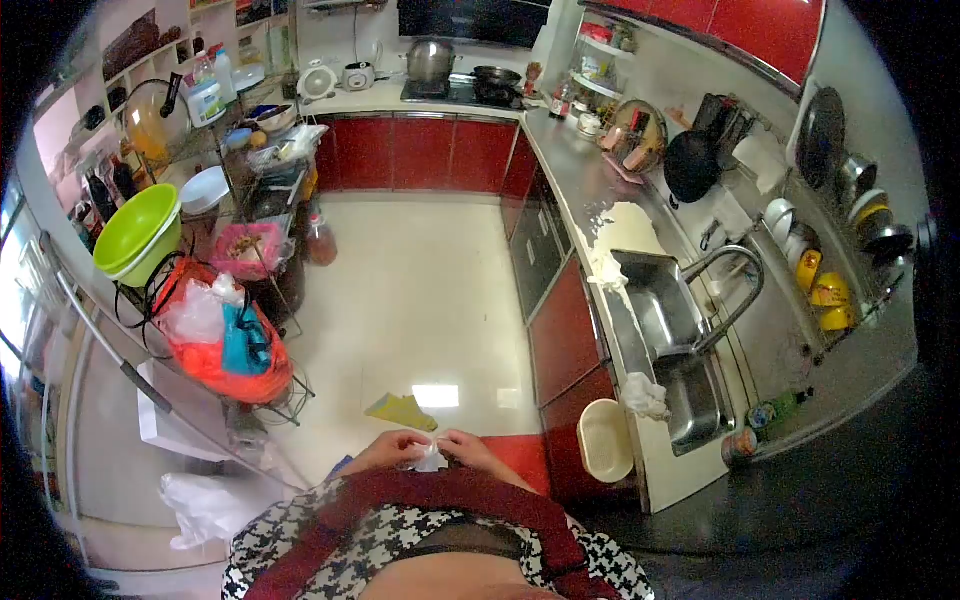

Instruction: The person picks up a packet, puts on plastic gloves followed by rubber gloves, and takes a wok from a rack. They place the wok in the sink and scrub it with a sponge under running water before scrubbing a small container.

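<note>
My left hand [394,450] and my right hand [470,453] are close together in front of my waist, fingers pinched. Between them is a thin, crumpled white piece [430,460] that looks like plastic film or a small bag; I cannot tell which. Just beyond my fingertips, a flat yellow-green piece [402,410] shows against the pale floor. Part of a red mat [518,462] shows beside my right hand.
On the right, a counter holds a double sink [668,310] with a curved faucet [745,290]; a crumpled white cloth [646,396] lies by its edge. A cream bin [606,440] hangs at the cabinet front. Left are a shelf rack, a green basin [135,225] and an orange-red bag [235,372].
</note>
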Action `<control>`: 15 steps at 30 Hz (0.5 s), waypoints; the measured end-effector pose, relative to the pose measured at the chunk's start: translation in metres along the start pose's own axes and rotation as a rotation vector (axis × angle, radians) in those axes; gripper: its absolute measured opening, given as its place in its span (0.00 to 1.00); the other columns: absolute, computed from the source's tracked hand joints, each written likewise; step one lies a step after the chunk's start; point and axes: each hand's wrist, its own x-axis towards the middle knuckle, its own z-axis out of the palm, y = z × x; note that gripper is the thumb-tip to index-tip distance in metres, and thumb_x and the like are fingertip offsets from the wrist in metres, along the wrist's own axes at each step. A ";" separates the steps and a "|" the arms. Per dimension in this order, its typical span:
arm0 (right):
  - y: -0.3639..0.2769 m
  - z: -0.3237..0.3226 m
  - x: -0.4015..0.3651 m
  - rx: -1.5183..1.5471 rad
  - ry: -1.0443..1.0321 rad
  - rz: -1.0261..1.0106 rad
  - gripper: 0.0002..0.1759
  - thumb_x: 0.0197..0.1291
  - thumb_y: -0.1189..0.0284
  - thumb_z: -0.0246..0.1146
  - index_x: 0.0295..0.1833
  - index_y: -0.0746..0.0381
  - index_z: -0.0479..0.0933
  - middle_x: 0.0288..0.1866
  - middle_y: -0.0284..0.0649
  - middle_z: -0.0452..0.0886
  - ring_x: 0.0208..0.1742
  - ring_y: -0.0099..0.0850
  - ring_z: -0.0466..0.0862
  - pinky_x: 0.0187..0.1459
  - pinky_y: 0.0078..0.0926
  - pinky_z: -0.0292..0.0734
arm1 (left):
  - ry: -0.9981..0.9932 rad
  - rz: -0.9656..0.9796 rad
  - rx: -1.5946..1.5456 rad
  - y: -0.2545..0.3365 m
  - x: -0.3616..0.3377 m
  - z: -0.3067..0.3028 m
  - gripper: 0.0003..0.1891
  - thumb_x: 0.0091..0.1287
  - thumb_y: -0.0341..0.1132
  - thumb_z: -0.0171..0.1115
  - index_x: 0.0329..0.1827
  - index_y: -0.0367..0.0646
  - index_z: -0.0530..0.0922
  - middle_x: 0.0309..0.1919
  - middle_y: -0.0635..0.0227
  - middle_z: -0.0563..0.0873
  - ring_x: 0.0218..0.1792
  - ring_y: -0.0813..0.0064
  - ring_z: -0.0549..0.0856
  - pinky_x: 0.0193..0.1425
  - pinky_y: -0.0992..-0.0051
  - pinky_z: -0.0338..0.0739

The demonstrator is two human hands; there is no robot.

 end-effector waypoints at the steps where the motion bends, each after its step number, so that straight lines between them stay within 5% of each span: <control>1: 0.001 -0.007 0.002 -0.049 0.013 0.044 0.11 0.60 0.69 0.60 0.44 0.62 0.75 0.30 0.28 0.74 0.29 0.18 0.72 0.30 0.18 0.69 | 0.004 -0.008 -0.004 0.001 0.007 0.001 0.12 0.63 0.34 0.59 0.46 0.38 0.78 0.38 0.70 0.81 0.38 0.83 0.78 0.42 0.81 0.72; 7: 0.003 -0.058 0.034 -0.018 0.009 -0.097 0.16 0.57 0.75 0.60 0.52 0.64 0.70 0.39 0.32 0.77 0.35 0.20 0.76 0.35 0.17 0.73 | 0.184 -0.131 0.271 0.007 0.079 -0.008 0.13 0.64 0.37 0.57 0.46 0.38 0.78 0.35 0.68 0.82 0.37 0.80 0.79 0.41 0.77 0.74; 9: 0.005 -0.070 0.049 0.114 0.019 -0.120 0.20 0.57 0.76 0.60 0.56 0.63 0.67 0.40 0.34 0.78 0.38 0.21 0.78 0.36 0.17 0.74 | 0.289 -0.027 0.017 -0.012 0.111 -0.012 0.14 0.64 0.40 0.56 0.44 0.38 0.78 0.32 0.67 0.82 0.33 0.80 0.79 0.39 0.77 0.74; 12: -0.017 -0.086 0.058 0.068 -0.024 -0.056 0.22 0.58 0.74 0.59 0.58 0.63 0.65 0.45 0.35 0.76 0.41 0.23 0.77 0.37 0.18 0.74 | 0.405 0.110 0.207 -0.056 0.168 -0.029 0.12 0.63 0.39 0.57 0.37 0.37 0.79 0.28 0.66 0.82 0.30 0.82 0.78 0.36 0.79 0.73; 15: -0.041 -0.105 0.080 0.186 0.021 0.049 0.22 0.62 0.68 0.56 0.60 0.61 0.63 0.48 0.36 0.75 0.43 0.23 0.77 0.36 0.20 0.75 | 0.306 -0.015 0.193 0.019 0.181 -0.041 0.17 0.66 0.45 0.55 0.32 0.38 0.74 0.26 0.68 0.78 0.29 0.81 0.74 0.33 0.77 0.71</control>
